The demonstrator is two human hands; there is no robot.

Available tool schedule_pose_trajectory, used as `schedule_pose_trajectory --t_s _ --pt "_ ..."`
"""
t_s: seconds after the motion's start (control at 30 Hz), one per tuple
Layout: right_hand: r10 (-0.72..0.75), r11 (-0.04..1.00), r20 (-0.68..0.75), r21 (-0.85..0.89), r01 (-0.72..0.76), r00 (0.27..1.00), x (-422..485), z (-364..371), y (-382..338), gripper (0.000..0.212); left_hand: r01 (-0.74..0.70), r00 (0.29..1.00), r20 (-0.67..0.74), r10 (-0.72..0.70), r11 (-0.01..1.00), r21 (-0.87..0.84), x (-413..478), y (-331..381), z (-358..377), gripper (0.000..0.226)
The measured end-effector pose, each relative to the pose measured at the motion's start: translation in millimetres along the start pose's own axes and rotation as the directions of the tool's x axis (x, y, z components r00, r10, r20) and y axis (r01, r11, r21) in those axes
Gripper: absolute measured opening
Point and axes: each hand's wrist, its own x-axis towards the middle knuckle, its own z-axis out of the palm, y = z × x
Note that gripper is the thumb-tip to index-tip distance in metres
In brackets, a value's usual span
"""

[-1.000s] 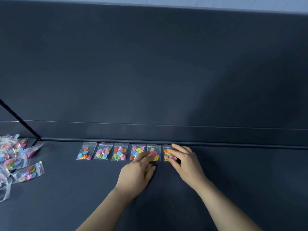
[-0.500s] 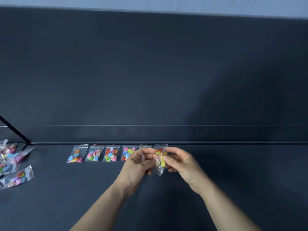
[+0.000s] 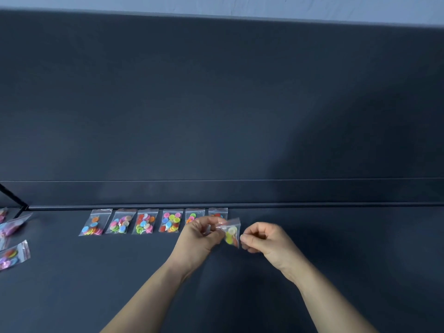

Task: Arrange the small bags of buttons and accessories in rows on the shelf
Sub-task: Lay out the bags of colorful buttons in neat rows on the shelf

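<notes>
While left grip [image 3: 199, 233] pinches bag [image 3: 232, 234] above shelf [image 3: 336, 260] at right end of row [image 3: 146, 221], right grip [image 3: 262, 236] curls at its edge, contact unclear; bag looks light, floppy, slick: best pinched by seal.

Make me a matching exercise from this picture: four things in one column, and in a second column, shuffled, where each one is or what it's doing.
Column one
1. small clear bag of yellow and orange buttons
2. clear bag of orange, pink and blue buttons
3. loose clear bags of mixed buttons
4. left hand

Column two
A. scattered at the dark shelf's left edge
B. pinching a bag's upper corner
C. lifted off the shelf
D. lying first from the left in the row of six bags

Pairs: 1-C, 2-D, 3-A, 4-B
</notes>
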Motion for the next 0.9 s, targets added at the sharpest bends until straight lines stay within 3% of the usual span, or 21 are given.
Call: schedule_pose_trajectory --t_s 0.1,0.2,0.33,0.5,0.63,0.77,0.9 --pt "0.037 0.999 -0.031 0.03 -0.036 0.999 3 -6 4 0.007 -0.003 1.0 -0.026 0.005 0.998 0.065 7 -2 -3 0.014" --pt "0.019 0.998 0.021 0.067 -0.02 1.0 6 -4 3 0.019 0.001 0.996 0.086 -0.009 0.995 0.098 9 1 1 0.011" --pt "-0.021 0.997 0.058 0.081 0.016 0.998 12 0 2 0.012 0.013 0.988 0.152 -0.025 0.997 0.079 13 -1 4 0.013" --pt "-0.011 0.956 0.017 0.292 0.006 1.0 12 -2 0 0.016 0.044 0.991 0.122 -0.045 0.999 0.01 9 -7 8 0.018" --pt "-0.023 0.981 -0.041 0.193 0.031 0.999 13 -1 2 0.013 0.085 0.991 0.099 -0.086 0.996 0.016 8 -7 9 0.02" --pt "0.013 0.979 -0.148 0.201 0.017 0.989 17 -2 6 0.008 0.081 0.99 0.113 -0.085 0.996 0.04 6 -4 11 0.018" --pt "-0.034 0.999 -0.165 -0.022 0.031 0.986 24 -2 8 0.013 0.069 0.988 0.131 -0.087 0.988 0.135 7 -8 9 0.024"
